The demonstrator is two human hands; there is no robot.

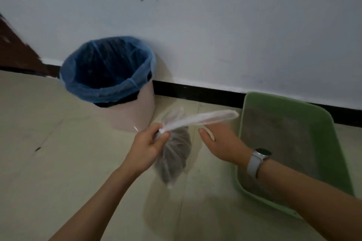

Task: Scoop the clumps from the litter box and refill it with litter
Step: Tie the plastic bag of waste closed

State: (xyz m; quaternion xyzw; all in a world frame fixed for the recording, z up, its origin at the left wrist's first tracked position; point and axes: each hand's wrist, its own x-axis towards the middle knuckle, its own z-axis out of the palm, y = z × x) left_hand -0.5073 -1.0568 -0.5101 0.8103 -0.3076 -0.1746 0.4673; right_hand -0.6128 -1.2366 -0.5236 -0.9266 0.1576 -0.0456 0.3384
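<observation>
A clear plastic bag (174, 154) with grey litter in it hangs just above the floor at the centre. My left hand (148, 143) grips its gathered neck. The bag's twisted white top (201, 118) stretches taut to the right, over my right hand (221, 143). That hand wears a white watch and holds the stretched top from below; a white strip runs beside its thumb and its fingers are hidden. The green litter box (333, 143) stands at the right by the wall, with a thin grey layer of litter inside. My right forearm crosses over its near corner.
A pale pink bin (137, 111) lined with a blue bag (109, 88) stands against the white wall, left of centre. A black skirting strip (195, 92) runs along the wall's foot. A dark brown door or panel (17, 53) shows at the far left. The floor is beige tile.
</observation>
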